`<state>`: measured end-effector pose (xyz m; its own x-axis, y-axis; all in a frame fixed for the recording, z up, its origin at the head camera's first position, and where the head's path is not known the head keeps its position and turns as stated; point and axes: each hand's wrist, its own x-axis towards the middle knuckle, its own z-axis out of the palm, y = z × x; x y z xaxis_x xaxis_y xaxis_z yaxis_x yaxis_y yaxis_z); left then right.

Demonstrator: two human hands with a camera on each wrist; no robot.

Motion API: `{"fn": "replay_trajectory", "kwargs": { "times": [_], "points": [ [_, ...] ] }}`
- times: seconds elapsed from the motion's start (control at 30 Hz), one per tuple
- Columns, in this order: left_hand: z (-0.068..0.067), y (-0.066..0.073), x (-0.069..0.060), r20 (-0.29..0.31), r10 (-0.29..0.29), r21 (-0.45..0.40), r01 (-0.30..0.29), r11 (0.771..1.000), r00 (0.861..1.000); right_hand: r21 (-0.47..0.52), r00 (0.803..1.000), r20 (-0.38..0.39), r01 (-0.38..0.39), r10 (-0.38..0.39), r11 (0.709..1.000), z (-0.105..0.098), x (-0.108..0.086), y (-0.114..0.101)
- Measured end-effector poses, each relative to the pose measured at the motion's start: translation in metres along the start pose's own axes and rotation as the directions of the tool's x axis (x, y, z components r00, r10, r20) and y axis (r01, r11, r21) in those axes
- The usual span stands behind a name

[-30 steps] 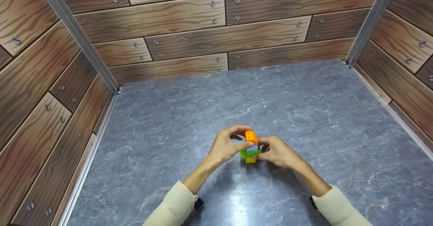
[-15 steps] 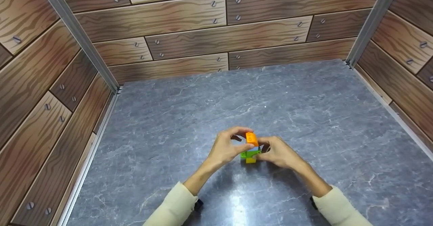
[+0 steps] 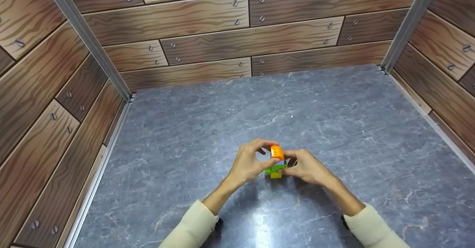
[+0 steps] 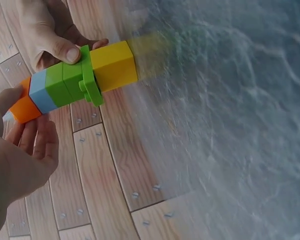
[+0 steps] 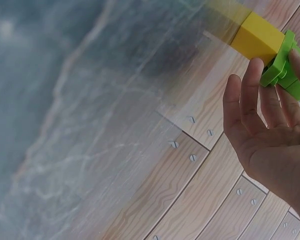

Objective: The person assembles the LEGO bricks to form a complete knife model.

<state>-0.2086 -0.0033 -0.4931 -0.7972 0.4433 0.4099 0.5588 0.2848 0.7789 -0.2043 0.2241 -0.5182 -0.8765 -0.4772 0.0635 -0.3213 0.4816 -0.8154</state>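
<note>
A tower of toy building blocks stands on the grey tabletop. Its yellow block (image 4: 115,65) is at the bottom, with a wider flat green piece (image 4: 91,80) above. Over that come green blocks (image 4: 62,82), then a light blue block (image 4: 42,92). My left hand (image 3: 246,163) pinches an orange block (image 3: 277,153) between thumb and fingers at the top, and in the left wrist view it sits against the blue one. My right hand (image 3: 307,167) grips the green part from the right side, covering some of it. From the head view the blue block is mostly hidden.
The marbled grey tabletop (image 3: 207,118) stretches around the tower. Wood-patterned walls (image 3: 207,21) enclose the back and both sides, with metal corner posts (image 3: 87,36) between them.
My left hand has shifted slightly right and down with the orange block, which has tilted a little and covers more of the blue one. My right hand keeps its hold on the tower.
</note>
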Motion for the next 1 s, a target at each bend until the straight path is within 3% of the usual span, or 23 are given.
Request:
{"fn": "replay_trajectory", "kwargs": {
  "times": [0.43, 0.83, 1.0],
  "points": [
    [-0.0036, 0.0044, 0.0028, 0.051, 0.072, 0.138, -0.078, 0.987, 0.996, -0.001, 1.000, 0.002, 0.007, -0.007, 1.000, -0.0018, -0.0002, 0.0006],
    [-0.0022, 0.0051, 0.0045, 0.066, 0.128, 0.184, -0.138, 0.973, 0.990, 0.011, 1.000, 0.010, -0.013, 0.013, 1.000, -0.0053, -0.0006, -0.0020],
    [-0.0029, 0.0022, 0.0001, 0.077, 0.115, 0.207, -0.129, 0.970, 0.990, 0.017, 1.000, 0.020, -0.010, 0.010, 1.000, -0.0023, 0.0006, -0.0015]
  ]
}}
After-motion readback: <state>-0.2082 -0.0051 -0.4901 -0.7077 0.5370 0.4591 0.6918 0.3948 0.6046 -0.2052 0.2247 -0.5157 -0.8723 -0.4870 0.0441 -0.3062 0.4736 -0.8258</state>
